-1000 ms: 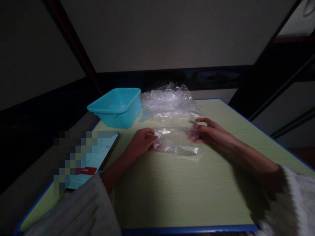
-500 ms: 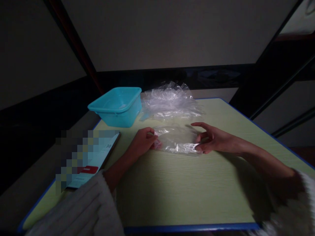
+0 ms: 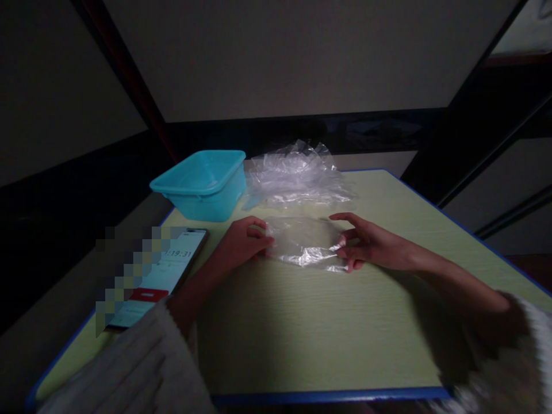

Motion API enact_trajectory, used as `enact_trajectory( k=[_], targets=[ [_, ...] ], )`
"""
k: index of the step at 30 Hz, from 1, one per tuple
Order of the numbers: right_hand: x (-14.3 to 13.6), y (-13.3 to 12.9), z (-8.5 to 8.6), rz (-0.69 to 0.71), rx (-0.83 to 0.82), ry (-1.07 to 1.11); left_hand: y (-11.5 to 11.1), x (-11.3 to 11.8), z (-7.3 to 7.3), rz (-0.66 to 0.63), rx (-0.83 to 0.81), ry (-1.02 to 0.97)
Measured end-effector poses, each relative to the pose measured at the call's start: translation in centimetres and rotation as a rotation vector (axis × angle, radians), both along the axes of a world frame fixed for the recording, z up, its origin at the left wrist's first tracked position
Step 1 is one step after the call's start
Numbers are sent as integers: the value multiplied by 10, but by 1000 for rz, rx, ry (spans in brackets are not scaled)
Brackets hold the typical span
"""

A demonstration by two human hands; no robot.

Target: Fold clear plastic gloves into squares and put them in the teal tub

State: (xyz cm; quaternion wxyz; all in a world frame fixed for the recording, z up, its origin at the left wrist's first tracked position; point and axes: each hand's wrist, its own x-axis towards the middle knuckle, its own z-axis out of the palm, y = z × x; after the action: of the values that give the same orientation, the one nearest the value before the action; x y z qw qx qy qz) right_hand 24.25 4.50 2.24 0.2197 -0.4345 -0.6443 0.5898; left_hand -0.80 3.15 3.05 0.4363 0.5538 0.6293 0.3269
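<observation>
A clear plastic bag (image 3: 304, 241) is stretched between my two hands, low over the table. My left hand (image 3: 245, 242) pinches its left end between thumb and fingers. At the right end, my right hand (image 3: 366, 244) grips the film with thumb and curled fingers, while its index finger extends along the far side. A shiny fold runs along the near part of the bag. Just behind it lies a heap of similar clear plastic bags (image 3: 297, 178), crumpled and overlapping.
A turquoise plastic basket (image 3: 202, 202) stands at the back left, beside the heap. A lit phone (image 3: 166, 276), partly pixelated, lies by my left forearm. The pale table (image 3: 328, 339) has a blue edge; a wall panel rises behind it.
My hands still hold the bag by both ends; its near edge has folded up a little and the shiny crease has shifted. The whole view has moved slightly.
</observation>
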Motion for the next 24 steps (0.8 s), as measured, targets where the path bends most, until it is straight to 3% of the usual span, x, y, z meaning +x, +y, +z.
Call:
enact_trajectory(
  k=[8, 12, 14, 16, 19, 21, 24],
  targets=[
    [-3, -1, -3, -2, 178, -136, -4, -3, -2, -38, 72, 146],
    [-7, -6, -1, -135, 695, -496, -7, 1, -13, 36, 393, 405],
    [-11, -10, 1, -131, 908, -532, -10, 4, -18, -26, 588, 497],
    [-15, -13, 3, 7, 1010, -471, -12, 6, -23, -209, 741, 528],
    [-19, -17, 2, 329, 1009, -400, -14, 7, -25, -504, 831, 516],
    [-20, -17, 1, 469, 943, -365, -14, 6, -25, -608, 805, 485],
    [-21, -17, 0, 499, 871, -330, -14, 6, -24, -652, 707, 444]
  ],
)
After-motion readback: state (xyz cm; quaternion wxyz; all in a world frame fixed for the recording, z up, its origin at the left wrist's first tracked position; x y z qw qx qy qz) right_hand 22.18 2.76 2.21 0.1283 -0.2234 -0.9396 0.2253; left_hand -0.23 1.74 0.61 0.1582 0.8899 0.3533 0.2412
